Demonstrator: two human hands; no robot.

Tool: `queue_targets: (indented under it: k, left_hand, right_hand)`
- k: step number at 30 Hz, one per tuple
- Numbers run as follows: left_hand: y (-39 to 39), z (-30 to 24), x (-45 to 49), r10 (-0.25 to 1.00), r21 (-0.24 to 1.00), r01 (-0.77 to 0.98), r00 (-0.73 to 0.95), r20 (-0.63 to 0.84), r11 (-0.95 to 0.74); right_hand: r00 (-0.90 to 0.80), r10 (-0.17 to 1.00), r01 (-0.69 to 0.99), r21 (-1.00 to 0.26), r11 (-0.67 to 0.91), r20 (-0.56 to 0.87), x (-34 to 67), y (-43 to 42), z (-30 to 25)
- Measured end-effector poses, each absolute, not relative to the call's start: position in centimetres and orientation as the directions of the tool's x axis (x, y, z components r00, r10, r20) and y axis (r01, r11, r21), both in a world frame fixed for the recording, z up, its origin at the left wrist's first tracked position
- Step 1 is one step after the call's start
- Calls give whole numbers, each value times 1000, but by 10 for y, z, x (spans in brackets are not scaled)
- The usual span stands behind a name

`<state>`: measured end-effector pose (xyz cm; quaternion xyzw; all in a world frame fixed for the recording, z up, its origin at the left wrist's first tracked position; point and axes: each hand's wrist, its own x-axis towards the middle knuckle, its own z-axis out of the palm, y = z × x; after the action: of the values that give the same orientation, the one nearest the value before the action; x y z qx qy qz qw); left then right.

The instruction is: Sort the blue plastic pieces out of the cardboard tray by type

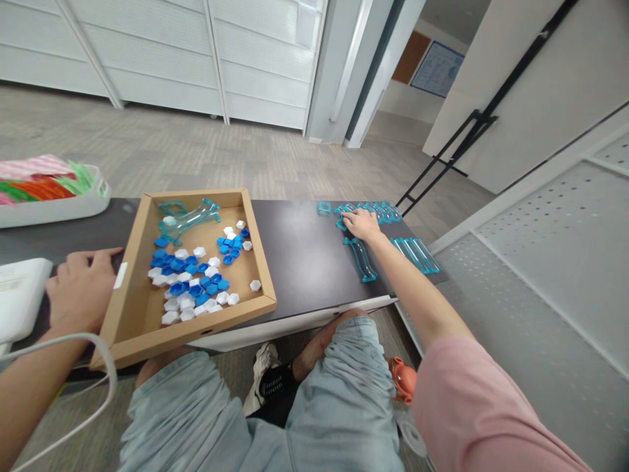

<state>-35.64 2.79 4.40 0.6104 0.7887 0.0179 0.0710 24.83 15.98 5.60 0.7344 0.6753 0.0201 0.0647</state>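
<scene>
At the far right of the black table, my right hand (362,224) reaches down with its fingers closed on a small clear teal plastic piece (340,221), at the left end of a row of similar teal pieces (386,211). Just below it lies a curved teal track piece (362,259). Several straight teal track pieces (417,255) lie side by side to the right, and a small square teal piece (324,208) sits to the left. My left hand (83,285) rests on the table, fingers stretched out, beside the cardboard tray (268,275), holding nothing.
Inside the tray are blue hexagonal pieces (209,286), white ones (187,303) and a larger teal piece (194,219). A white basket (93,200) of colourful items stands at the left, near a white device (22,298) with a cable (111,373). A perforated panel (535,262) borders the right.
</scene>
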Motion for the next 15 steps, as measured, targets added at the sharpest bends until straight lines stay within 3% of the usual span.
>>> queue_targets:
  k: [11,15]
  left_hand:
    - [31,43,-356,952,37,954,-292,-97,296]
    - [30,50,-351,945,13,952,-303,-123,306]
  right_hand:
    - [121,993,986,119,-118,-16,253,153,56]
    - [108,991,989,92,-115,76,248,148,57]
